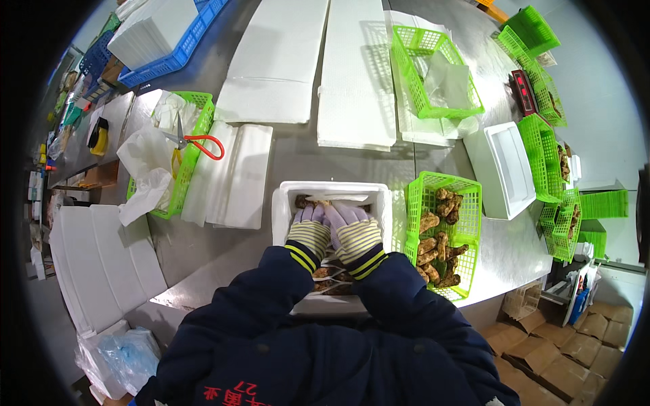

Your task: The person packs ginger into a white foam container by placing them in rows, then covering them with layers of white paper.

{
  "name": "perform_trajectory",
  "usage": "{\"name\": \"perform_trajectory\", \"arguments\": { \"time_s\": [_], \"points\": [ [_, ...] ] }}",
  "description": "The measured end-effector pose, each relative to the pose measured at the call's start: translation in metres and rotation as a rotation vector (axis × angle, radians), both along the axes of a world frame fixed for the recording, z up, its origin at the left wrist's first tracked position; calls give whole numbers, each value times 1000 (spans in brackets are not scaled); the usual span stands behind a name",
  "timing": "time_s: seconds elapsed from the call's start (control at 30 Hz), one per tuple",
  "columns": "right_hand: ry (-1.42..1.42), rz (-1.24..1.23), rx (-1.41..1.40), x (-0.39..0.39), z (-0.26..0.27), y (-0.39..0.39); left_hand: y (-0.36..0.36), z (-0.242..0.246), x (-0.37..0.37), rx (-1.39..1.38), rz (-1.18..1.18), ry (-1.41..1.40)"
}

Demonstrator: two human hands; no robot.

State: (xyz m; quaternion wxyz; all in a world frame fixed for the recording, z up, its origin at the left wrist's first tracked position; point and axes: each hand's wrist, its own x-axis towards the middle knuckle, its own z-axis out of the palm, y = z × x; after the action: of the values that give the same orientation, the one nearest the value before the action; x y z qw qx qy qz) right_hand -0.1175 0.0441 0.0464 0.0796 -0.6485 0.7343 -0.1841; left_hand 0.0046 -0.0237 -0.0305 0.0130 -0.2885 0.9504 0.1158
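Both hands, in striped knit gloves, reach into a white foam box (382, 213) in front of me. My left hand (311, 226) and my right hand (354, 231) lie close together near the box's far wall, at a brown mushroom-like piece (304, 202); the fingertips are partly hidden, so I cannot tell whether either hand grips it. White sheeting (339, 197) stands behind the fingers. Nearer to me in the box, brown pieces (325, 273) lie in rows parted by white sheets. Right of the box, a green plastic basket (476, 228) holds several brown mushroom-like pieces (428, 222).
Red-handled scissors (203, 144) rest on a green basket (190, 177) with white paper at left. Stacked white foam sheets (277, 61) lie ahead. A green basket (431, 111), an upended foam box (508, 172) and a red-display scale (523, 91) stand at right. Foam lids (101, 259) are at left.
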Motion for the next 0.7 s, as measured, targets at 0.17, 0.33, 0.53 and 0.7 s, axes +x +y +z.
{"name": "perform_trajectory", "arguments": {
  "time_s": [0.17,0.33,0.53,0.7],
  "points": [
    [236,-48,205,-36,-21,4,-14,37,-14,-132,-27,147],
    [385,-62,557,-34,-49,-3,-17,32,-21,-97,1,-91],
    [363,-118,601,-29,-52,-9,-16,11,-33,-90,62,-263],
    [125,-8,561,-1,10,5,-21,13,-26,-22,90,-282]
  ]
}}
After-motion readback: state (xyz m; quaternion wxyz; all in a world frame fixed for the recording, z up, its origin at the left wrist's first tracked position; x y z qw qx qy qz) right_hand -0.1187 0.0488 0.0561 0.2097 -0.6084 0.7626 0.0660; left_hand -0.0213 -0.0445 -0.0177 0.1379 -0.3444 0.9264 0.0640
